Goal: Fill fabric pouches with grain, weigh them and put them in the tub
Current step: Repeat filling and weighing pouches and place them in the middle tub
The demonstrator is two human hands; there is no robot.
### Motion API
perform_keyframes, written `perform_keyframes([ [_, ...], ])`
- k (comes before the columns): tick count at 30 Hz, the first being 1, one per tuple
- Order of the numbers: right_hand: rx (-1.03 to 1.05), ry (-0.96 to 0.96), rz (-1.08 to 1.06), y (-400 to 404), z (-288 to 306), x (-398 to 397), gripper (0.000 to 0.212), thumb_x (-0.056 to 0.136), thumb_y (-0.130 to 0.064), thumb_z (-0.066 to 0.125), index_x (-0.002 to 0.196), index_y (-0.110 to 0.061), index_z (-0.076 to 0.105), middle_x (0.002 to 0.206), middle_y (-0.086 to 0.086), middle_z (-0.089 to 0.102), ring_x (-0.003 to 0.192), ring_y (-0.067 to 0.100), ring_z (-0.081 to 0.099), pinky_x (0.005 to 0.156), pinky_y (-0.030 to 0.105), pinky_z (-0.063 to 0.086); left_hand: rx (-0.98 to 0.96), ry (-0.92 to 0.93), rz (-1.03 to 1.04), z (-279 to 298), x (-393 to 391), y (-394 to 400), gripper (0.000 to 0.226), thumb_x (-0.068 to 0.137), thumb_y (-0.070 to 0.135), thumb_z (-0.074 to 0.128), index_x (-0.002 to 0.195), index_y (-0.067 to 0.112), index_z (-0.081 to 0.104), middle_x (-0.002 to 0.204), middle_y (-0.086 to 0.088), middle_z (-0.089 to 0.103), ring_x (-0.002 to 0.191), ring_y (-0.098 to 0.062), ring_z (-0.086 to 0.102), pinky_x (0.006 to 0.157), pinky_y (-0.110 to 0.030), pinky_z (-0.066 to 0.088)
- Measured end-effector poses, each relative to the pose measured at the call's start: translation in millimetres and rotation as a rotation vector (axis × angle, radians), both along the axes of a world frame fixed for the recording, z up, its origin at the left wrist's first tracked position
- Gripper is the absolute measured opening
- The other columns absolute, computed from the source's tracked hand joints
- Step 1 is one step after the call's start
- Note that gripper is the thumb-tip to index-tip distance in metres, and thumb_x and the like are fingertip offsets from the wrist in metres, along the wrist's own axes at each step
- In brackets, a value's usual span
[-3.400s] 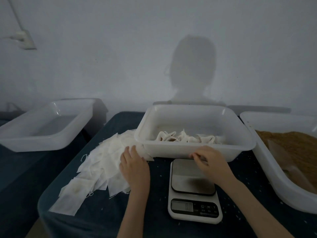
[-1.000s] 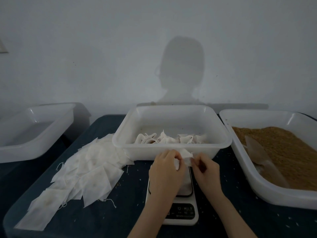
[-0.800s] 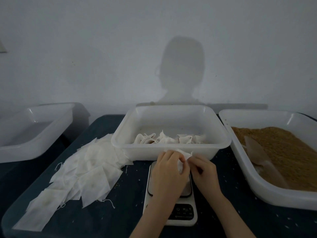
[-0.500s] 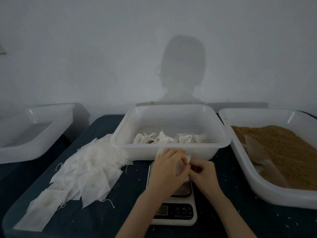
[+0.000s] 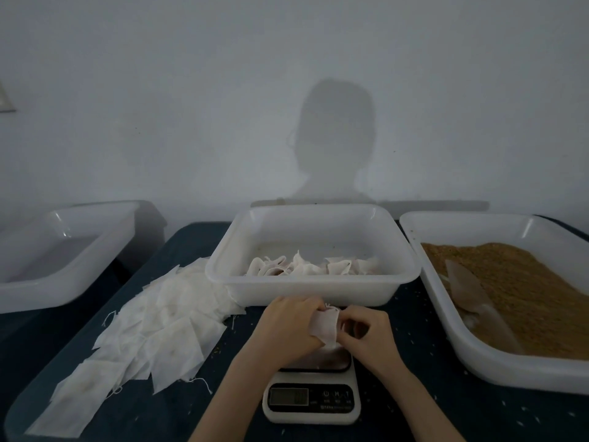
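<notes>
Both hands hold one small white fabric pouch (image 5: 325, 327) just above the scale (image 5: 314, 400). My left hand (image 5: 288, 327) grips its left side and my right hand (image 5: 366, 334) pinches its right edge. Behind them stands a white tub (image 5: 312, 283) with several filled pouches (image 5: 306, 266) lying inside. On the right, a large white tub (image 5: 497, 366) holds brown grain (image 5: 526, 291) and a clear scoop (image 5: 468, 290). A heap of flat empty pouches (image 5: 153, 333) spreads over the dark table to the left.
An empty white tub (image 5: 63, 250) sits at far left on a lower surface. A pale wall rises right behind the tubs. Loose grains dot the dark blue table (image 5: 430, 406) around the scale. The scale's platform is mostly hidden under my hands.
My left hand left the heap of empty pouches and my right hand left the tub's rim; both met over the scale with one pouch, which now shows more between the fingers.
</notes>
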State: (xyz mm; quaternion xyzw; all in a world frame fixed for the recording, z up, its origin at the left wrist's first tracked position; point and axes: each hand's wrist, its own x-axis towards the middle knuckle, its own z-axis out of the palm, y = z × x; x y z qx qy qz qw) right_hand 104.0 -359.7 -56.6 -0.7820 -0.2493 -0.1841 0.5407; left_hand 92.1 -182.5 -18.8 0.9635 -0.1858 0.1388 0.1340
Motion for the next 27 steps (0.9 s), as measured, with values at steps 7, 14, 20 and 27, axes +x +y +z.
perform_keyframes([
  [7,-0.164,0.000,0.008,-19,22,-5,0.012,0.079,-0.014,0.077,0.083,-0.025,0.076,0.078,-0.019,0.071,0.074,0.003,0.066,0.068,0.025,0.054,-0.175,0.170,-0.029,4,0,5,0.033,0.070,0.062,0.057,0.090,0.036,0.057,0.081,0.017,0.061,0.075,0.002,0.055,0.068,-0.015,0.044],
  [14,-0.432,0.087,0.106,-57,92,-19,0.026,0.090,-0.021,0.063,0.089,-0.048,0.065,0.084,-0.031,0.066,0.077,-0.004,0.063,0.067,0.008,0.046,-0.155,0.190,-0.036,8,1,-2,0.026,0.074,0.054,0.064,0.090,0.041,0.047,0.081,0.020,0.057,0.077,0.003,0.054,0.066,-0.018,0.042],
  [20,-0.639,0.144,-0.124,-115,115,5,0.020,0.093,-0.021,0.060,0.085,-0.037,0.068,0.071,-0.016,0.067,0.062,0.003,0.062,0.056,0.014,0.048,-0.183,0.198,-0.088,18,3,-19,0.023,0.076,0.055,0.063,0.089,0.043,0.048,0.083,0.020,0.061,0.077,0.004,0.055,0.065,-0.018,0.041],
  [27,-1.004,0.411,-0.488,-193,88,36,0.027,0.093,-0.041,0.052,0.071,-0.027,0.049,0.073,-0.007,0.059,0.065,0.009,0.057,0.055,0.023,0.043,-0.150,0.186,-0.128,31,11,-45,0.025,0.074,0.051,0.066,0.075,0.048,0.041,0.074,0.024,0.054,0.071,0.010,0.050,0.055,-0.011,0.031],
])
